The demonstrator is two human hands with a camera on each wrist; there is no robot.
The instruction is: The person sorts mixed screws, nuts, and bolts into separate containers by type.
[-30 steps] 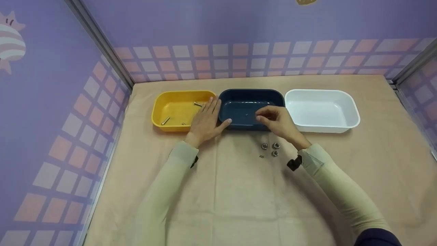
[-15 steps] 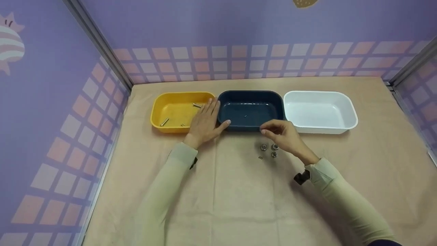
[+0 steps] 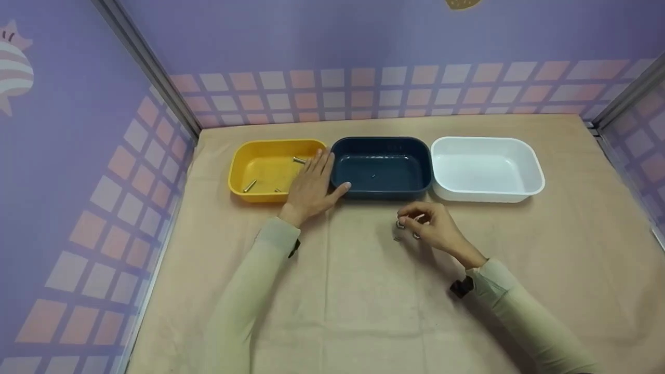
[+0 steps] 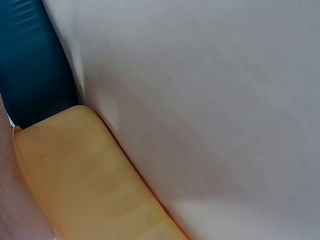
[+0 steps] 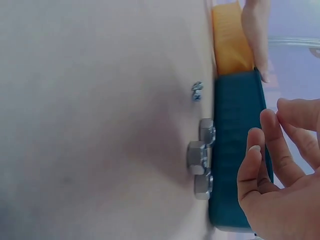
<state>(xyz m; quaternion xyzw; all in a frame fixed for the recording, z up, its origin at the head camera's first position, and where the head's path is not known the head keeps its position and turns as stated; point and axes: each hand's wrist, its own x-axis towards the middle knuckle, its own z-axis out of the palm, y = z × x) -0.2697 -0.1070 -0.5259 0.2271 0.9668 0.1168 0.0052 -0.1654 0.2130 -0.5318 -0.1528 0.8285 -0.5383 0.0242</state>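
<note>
My left hand [image 3: 311, 182] lies with straight fingers across the adjoining rims of the yellow tray [image 3: 260, 197] and the dark blue tray [image 3: 382, 195]. Just in front of the blue tray, my right hand [image 3: 436, 228] hovers with bent fingers, nothing visible between them. Below it are three metal hex nuts, partly hidden in the head view; the right wrist view shows a front nut [image 5: 197, 157] between two others. Beside them lie tiny screws [image 5: 197, 91]. The yellow tray contains bolts, one [image 3: 250, 186] at its left. A tiny metal piece [image 3: 373, 176] sits in the blue tray.
A white tray [image 3: 488, 196] stands right of the blue one, completing a row near the back wall. Beige cloth [image 3: 363, 291] covers the table. Patterned purple panels [image 3: 332, 41] with metal posts enclose the back and sides.
My right hand has drawn back from over the blue tray toward me and come down over the nuts. My left hand has stayed on the tray rims.
</note>
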